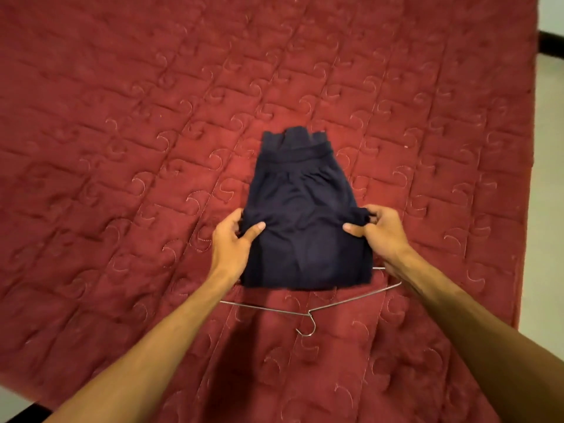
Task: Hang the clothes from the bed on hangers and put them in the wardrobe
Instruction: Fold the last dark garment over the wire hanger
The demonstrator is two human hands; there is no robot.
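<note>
Well, both my hands are out in front of me, over the bed (pixel 122 117) with its red quilt. A piece of dark blue clothing (pixel 300 193) lies flat on the quilt, right in the middle. Its waistband is at the far end, away from me, and its near end is close to my arms. I cannot tell if it is shorts or a skirt. My left hand (pixel 233 239) grips the left edge of the cloth. The thumb lies on top of the cloth and the other fingers (pixel 235 216) curl round the edge. My right hand (pixel 383 232) grips the right edge in much the same way. Its thumb presses on top, and its fingers (pixel 377 213) pinch a little bunch of cloth at the side. So both hands are closed tight on the dark blue clothing. A thin wire hanger (pixel 308 314) lies on the quilt, nearer to me than the cloth. Its hook points toward me, and its two sloping sides go out to the left and to the right. The far part of the hanger is hidden under the near end of the clothing, so I cannot tell if the cloth goes round the bar or just lies on it. My right arm passes over one end of the wire. Past the right edge of the bed, a strip of pale floor (pixel 549 178) shows.
</note>
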